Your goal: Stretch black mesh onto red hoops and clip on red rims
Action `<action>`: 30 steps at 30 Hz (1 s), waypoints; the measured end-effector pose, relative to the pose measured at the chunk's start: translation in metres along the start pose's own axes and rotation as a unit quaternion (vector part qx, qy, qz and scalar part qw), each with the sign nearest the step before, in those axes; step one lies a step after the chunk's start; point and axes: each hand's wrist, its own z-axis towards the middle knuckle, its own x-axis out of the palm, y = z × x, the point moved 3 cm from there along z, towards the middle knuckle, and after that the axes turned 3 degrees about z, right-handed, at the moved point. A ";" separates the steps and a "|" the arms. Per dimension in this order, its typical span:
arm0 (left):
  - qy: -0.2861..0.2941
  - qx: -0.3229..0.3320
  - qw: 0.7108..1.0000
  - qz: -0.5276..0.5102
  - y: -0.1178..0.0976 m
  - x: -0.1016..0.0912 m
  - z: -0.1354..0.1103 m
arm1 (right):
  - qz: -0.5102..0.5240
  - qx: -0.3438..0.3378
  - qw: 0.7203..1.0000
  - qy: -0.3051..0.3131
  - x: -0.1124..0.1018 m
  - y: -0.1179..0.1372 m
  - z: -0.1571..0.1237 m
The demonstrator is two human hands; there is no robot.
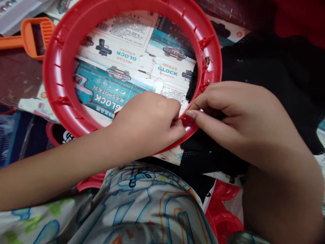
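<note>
A large red plastic ring point(54, 67) lies on printed cardboard point(122, 64). My left hand point(149, 122) is closed in a fist on the ring's near rim, pinching it. My right hand point(228, 115) meets it from the right, fingers pressed together on the same stretch of rim and on the black mesh fabric point(266, 71) that spreads out to the right. A strip of the mesh is hooked along the inside of the ring's right rim.
An orange plastic handle point(35, 35) lies at the upper left. More red plastic parts point(225, 220) sit low at the right, and another point(88, 184) under my left arm. My patterned clothing point(142, 210) fills the bottom of the view.
</note>
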 end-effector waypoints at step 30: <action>0.017 0.002 1.000 -0.005 -0.001 -0.003 0.000 | -0.050 -0.054 0.997 -0.003 -0.005 0.004 -0.003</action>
